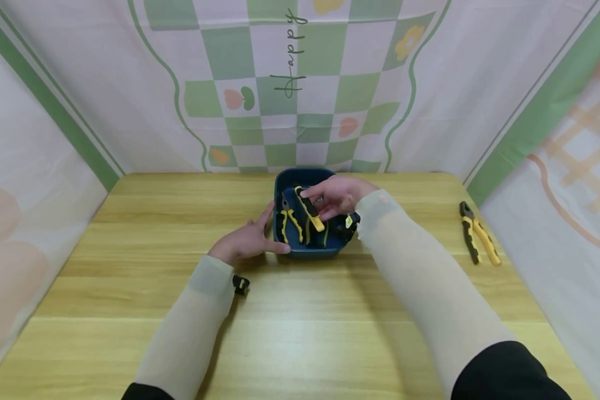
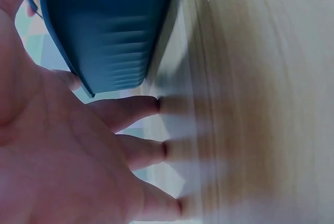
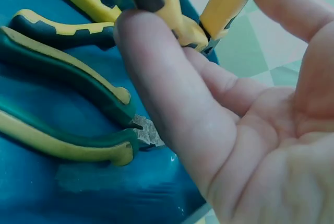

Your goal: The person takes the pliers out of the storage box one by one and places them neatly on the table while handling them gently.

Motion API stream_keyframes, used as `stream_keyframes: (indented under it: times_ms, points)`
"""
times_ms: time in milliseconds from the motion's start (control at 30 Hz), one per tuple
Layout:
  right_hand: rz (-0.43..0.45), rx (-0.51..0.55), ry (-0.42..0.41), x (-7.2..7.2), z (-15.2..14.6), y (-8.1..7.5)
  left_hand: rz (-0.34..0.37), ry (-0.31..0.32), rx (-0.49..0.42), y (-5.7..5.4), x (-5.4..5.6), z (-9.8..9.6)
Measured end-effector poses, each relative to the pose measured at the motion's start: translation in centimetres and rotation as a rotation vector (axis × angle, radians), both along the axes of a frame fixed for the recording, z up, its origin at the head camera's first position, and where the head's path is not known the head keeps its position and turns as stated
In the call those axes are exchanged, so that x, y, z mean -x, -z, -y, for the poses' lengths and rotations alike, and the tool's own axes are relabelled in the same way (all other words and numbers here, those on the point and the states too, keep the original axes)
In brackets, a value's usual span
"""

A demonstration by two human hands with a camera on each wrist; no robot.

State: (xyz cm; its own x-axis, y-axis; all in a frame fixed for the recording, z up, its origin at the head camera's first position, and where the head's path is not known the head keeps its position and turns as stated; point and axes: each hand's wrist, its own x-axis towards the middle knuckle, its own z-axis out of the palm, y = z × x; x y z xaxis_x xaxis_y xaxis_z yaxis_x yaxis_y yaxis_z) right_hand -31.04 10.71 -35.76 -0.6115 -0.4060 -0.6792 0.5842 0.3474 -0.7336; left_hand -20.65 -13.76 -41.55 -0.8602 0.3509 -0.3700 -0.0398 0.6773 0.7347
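Observation:
Over the dark blue plastic basin, my right hand grips pliers with yellow and black handles. In the right wrist view, the yellow handles of these pliers stand between thumb and fingers. Green-and-yellow-handled pliers lie in the basin below that hand, beside yellow-and-black-handled pliers. My left hand is spread at the basin's left side, its thumb at the near rim. In the left wrist view, several straight fingers touch the table next to the basin's ribbed wall.
Another pair of yellow-and-black pliers lies on the wooden table near its right edge. A printed curtain hangs behind the table's far edge, close behind the basin. Similar cloth hangs along both sides.

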Motion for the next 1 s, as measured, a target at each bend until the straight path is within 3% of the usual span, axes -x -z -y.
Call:
stream_keyframes:
  times_ms: [633,1000]
  points:
    - [-0.055,0.088,-0.028,-0.5,-1.9,-0.8,-0.003,0.002,0.022,0.1,0.3,0.0]
    - [-0.111,0.139,0.01,-0.6,-4.0,-1.9,-0.012,0.007,0.007,0.2,0.2,0.1]
